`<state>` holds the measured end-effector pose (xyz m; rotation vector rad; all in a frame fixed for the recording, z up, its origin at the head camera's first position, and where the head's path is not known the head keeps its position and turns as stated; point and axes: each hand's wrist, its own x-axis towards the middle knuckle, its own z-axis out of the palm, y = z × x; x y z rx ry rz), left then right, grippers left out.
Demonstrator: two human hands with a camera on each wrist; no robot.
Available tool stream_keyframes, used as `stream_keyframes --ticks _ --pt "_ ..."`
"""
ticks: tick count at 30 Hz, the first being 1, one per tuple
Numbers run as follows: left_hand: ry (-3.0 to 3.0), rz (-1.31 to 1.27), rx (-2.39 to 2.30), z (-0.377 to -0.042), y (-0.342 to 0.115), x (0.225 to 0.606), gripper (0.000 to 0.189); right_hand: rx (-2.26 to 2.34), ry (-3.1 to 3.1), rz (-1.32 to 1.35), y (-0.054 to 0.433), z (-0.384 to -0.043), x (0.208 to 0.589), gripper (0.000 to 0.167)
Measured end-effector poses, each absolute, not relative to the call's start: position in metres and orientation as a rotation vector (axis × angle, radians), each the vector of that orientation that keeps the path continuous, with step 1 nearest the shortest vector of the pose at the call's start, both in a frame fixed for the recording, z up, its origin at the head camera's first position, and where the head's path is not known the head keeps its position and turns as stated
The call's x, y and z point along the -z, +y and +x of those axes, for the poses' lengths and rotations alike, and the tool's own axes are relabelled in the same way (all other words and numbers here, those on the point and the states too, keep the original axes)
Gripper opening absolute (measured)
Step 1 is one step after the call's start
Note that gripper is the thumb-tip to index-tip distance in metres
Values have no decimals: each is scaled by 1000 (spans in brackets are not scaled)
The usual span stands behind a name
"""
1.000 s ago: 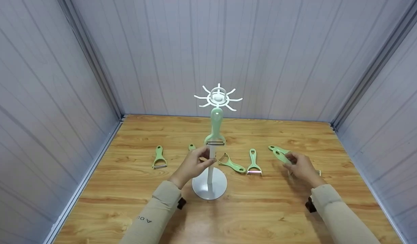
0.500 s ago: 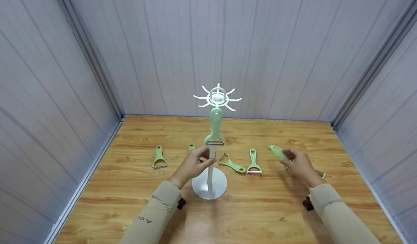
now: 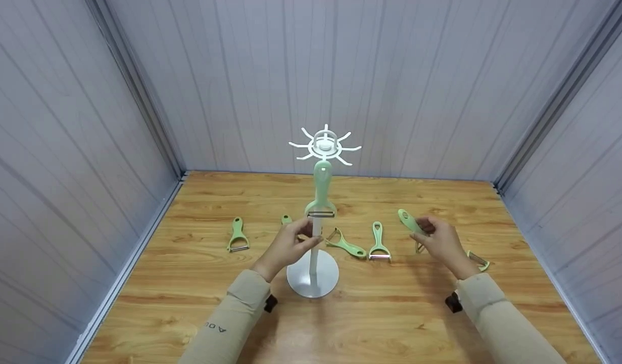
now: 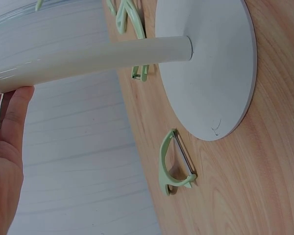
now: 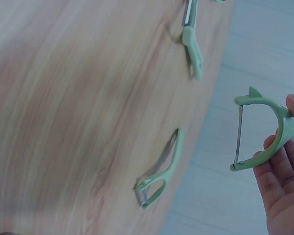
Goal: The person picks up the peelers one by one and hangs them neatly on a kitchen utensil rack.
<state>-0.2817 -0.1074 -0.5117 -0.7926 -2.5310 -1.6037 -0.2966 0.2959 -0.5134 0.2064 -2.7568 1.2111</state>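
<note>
My left hand [image 3: 290,243] grips the white pole [image 3: 314,260] of an upright stand, with thumb and fingers about its middle. From a front hook of the stand's spoked top [image 3: 325,148] hangs a green peeler [image 3: 322,184], blade down. My right hand [image 3: 444,246] holds another green peeler [image 3: 407,219] between thumb and fingers, off to the right. In the right wrist view the held peeler's Y-shaped head [image 5: 282,128] and blade stick out past the fingers, while its handle is out of frame.
More green peelers lie on the wooden table: one at left [image 3: 237,230], one partly behind my left hand [image 3: 286,219], two right of the pole [image 3: 348,247] [image 3: 377,232]. A peeler head [image 3: 478,260] shows beside my right wrist. Pale walls enclose the back and sides.
My right hand has shifted slightly left with its peeler, whose handle has moved left and up. More of the peeler head beside the right wrist shows. The left hand and stand stay put.
</note>
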Motion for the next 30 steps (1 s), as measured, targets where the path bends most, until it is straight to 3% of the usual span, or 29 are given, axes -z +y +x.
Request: stream_keyframes --ticks 11,30 --pt "-2545 -781 1607 -281 -108 511 21 -1230 -2660 282 279 -290 502 33" --pt "-2527 -789 1616 -282 -107 511 13 -1228 -2589 376 252 -277 484 32"
